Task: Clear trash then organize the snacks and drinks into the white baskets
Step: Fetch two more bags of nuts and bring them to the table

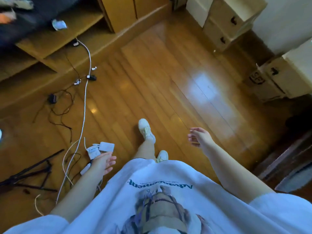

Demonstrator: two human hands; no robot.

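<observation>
we are standing on the wooden floor (152, 73), both the left hand (104, 162) and right hand (200, 136) hanging with fingers loosely spread, holding nothing; snacks, drinks and baskets are lying outside our view.

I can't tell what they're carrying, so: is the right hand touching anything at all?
Apart. The head view shows the right hand hanging in the air with loosely curled fingers, only bare wooden floor visible around and behind it, and nothing between its fingers.

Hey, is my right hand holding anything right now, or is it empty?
Empty. The right hand hangs above the wooden floor with its fingers loosely spread and nothing between them.
</observation>
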